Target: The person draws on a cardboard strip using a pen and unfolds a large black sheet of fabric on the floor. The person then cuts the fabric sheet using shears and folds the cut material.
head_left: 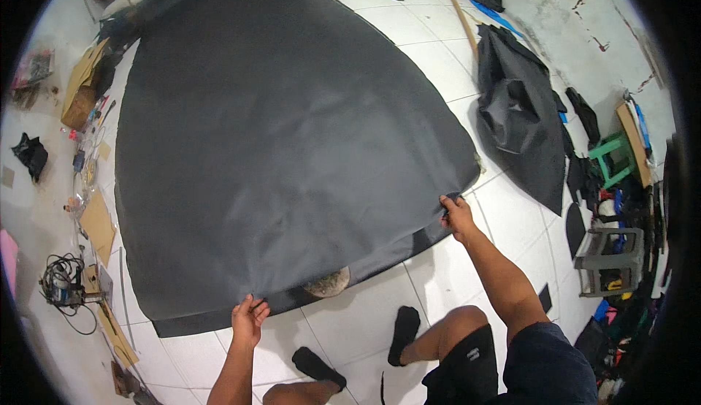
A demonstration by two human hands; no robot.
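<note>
A large sheet of black leather-like material [292,135] spreads over the white tiled floor. My left hand [250,319] is closed on its near edge, toward the left, fingertips pinching the rim. Farther right, the same edge is gripped between the thumb and fingers of my right hand [458,217], close to the sheet's right corner. Between my hands the edge is raised a little, and another black layer shows beneath it. A round, grey-brown, stone-like object [328,284] sticks out from under the raised edge, its far part hidden.
My feet in black socks [404,334] stand on the tiles [380,295] near the edge. A crumpled black piece [520,113] and a wooden stick [461,18] lie right. Beyond are a green stool [612,158] and a grey stool [610,262]. Left lies a corded machine [64,284].
</note>
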